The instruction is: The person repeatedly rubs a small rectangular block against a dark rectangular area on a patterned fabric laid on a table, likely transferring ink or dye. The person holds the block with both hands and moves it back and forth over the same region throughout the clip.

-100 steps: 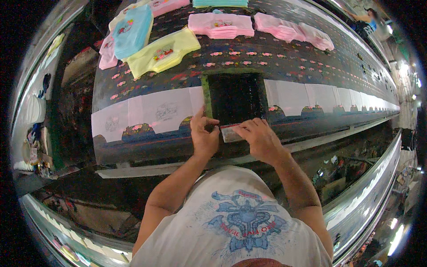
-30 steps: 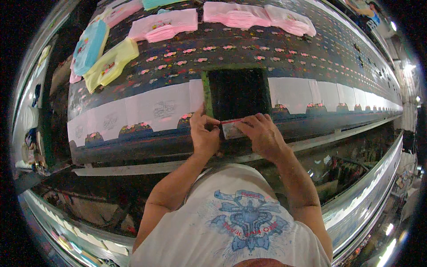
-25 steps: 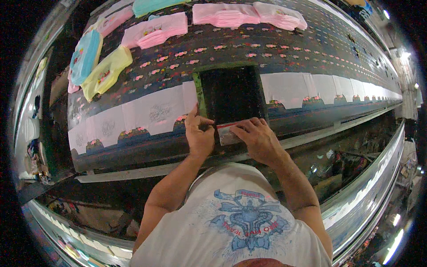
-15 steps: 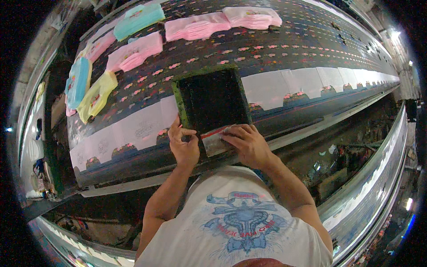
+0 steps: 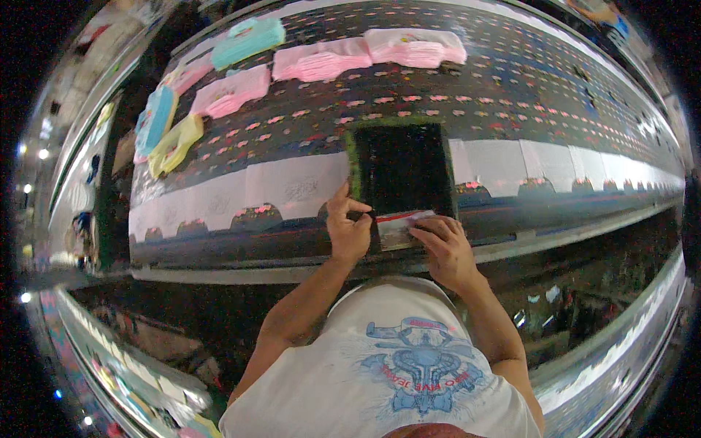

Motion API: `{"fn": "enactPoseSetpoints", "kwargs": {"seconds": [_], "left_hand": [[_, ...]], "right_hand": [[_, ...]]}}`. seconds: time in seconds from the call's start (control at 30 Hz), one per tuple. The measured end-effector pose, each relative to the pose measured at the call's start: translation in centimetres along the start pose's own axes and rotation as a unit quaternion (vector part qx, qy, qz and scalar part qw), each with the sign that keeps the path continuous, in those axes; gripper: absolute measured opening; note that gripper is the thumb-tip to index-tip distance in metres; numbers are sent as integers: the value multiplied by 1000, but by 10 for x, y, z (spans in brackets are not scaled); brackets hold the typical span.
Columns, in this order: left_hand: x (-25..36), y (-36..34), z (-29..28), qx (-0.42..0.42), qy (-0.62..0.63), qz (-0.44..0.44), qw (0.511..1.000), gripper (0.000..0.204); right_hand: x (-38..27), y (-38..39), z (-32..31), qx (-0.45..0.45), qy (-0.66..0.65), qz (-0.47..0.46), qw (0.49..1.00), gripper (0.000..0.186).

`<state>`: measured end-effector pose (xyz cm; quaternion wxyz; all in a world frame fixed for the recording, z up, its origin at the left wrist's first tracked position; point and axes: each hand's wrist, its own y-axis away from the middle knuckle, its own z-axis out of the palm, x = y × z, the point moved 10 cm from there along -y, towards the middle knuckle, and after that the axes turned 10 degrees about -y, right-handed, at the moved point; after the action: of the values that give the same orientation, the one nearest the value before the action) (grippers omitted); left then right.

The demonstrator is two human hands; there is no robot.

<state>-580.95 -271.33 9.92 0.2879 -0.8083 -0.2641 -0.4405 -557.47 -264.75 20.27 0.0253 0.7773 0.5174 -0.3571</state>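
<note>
A dark printing screen (image 5: 403, 168) in a rectangular frame with a green-stained rim lies over the row of white cloth pieces on the long table in front of me. My left hand (image 5: 349, 228) is at its near left corner, fingers along the left rim, with thumb and a finger pinched together. Across the screen's near end lies a flat greyish squeegee (image 5: 396, 232) with a red strip along its far edge. My right hand (image 5: 447, 248) grips the squeegee's right part from above, fingers bent. Whatever cloth is beneath the screen stays hidden.
White cloth pieces (image 5: 288, 186) with dark cut-outs line the near edge, left and right of the screen. Farther back are stacks of pink cloth (image 5: 321, 60), teal cloth (image 5: 248, 42), blue cloth (image 5: 155, 120) and yellow cloth (image 5: 175, 146). A pale rail (image 5: 241, 275) borders the table.
My view has turned, so the table sits more level and the screen and both hands appear farther right. Both hands keep the same hold, and the squeegee remains at the near end.
</note>
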Motion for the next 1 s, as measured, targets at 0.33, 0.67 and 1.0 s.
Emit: {"fn": "enactPoseSetpoints", "kwargs": {"seconds": [0.33, 0.67, 1.0], "left_hand": [[-14, 3, 29, -60, 15, -88, 994, 54], [-5, 6, 42, -18, 66, -23, 997, 73], [-12, 10, 44, 7, 122, 12, 992, 84]], "right_hand": [[-2, -21, -7, -82, 80, -44, 992, 51], [70, -100, -17, -218, 104, -4, 970, 32], [107, -201, -19, -131, 88, 41, 987, 39]]}}
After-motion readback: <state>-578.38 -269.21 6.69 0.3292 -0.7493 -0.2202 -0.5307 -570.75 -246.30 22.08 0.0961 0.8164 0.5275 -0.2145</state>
